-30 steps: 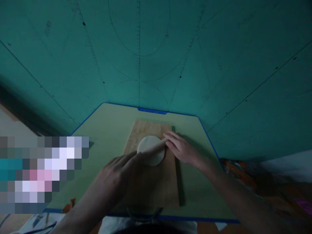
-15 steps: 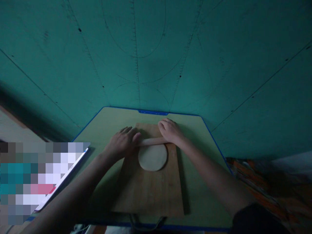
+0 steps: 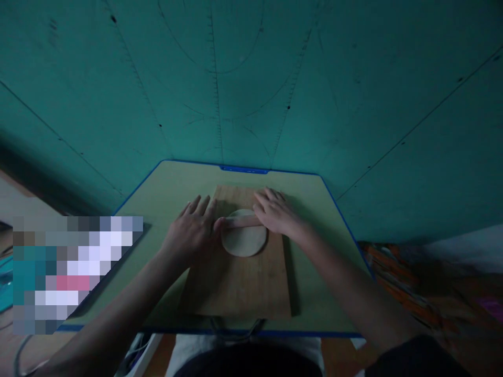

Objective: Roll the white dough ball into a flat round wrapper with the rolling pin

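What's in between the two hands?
In the head view, a rolling pin stretches from the left hand to the right hand, across the flat dough.

At frame centre, we cannot see the ends of the rolling pin (image 3: 244, 222) beneath the left hand (image 3: 192, 228) and right hand (image 3: 275, 211).

Seems to me a room in someone's home: dough (image 3: 244, 243) under a rolling pin (image 3: 244, 221) on a wooden board (image 3: 247, 288), a small blue-edged desk (image 3: 157, 193) beneath, and a jumble of things (image 3: 404, 288) off right.
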{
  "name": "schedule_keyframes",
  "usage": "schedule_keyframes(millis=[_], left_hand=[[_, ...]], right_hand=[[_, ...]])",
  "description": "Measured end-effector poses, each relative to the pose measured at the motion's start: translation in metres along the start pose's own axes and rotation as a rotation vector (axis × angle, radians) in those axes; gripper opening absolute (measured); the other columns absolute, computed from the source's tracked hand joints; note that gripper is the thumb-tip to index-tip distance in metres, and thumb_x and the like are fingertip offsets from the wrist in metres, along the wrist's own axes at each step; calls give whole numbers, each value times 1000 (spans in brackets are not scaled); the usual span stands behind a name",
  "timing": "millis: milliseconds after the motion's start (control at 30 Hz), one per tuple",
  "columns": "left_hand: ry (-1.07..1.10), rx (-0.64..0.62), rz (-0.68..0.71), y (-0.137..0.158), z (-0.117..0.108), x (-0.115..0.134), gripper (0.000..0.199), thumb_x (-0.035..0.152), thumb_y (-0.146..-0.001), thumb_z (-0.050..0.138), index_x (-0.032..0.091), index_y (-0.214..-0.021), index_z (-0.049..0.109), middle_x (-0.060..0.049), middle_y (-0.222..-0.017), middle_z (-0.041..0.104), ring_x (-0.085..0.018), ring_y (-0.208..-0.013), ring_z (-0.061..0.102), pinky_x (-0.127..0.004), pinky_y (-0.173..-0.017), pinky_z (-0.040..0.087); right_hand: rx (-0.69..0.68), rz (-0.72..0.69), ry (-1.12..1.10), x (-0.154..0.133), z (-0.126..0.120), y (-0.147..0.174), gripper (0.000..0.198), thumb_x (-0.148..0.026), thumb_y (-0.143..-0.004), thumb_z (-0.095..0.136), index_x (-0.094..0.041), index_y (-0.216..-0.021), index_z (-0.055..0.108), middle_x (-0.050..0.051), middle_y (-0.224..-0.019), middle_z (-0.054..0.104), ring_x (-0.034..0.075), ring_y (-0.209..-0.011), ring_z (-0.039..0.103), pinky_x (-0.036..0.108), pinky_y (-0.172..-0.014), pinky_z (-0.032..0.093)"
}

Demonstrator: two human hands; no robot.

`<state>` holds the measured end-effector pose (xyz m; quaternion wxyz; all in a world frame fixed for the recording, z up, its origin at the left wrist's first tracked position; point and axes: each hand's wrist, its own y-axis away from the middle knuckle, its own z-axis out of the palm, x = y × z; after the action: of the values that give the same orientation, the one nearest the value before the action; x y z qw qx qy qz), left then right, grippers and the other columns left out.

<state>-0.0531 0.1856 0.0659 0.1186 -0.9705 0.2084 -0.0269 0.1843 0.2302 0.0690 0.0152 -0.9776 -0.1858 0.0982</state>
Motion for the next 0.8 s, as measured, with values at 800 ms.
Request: schedule_keyframes(millis=[800], left_hand=[[6,2,66,-61,16,-18,52,41,-104,24,11,-124,61,-20,-127,65,-32,-128,56,-51,-107,44]], right_hand=[[150,1,-120,24,-7,-24,35,-27,-103,38,-16,-120,66,13,-130,64,23,-126,56,38,-108,43]])
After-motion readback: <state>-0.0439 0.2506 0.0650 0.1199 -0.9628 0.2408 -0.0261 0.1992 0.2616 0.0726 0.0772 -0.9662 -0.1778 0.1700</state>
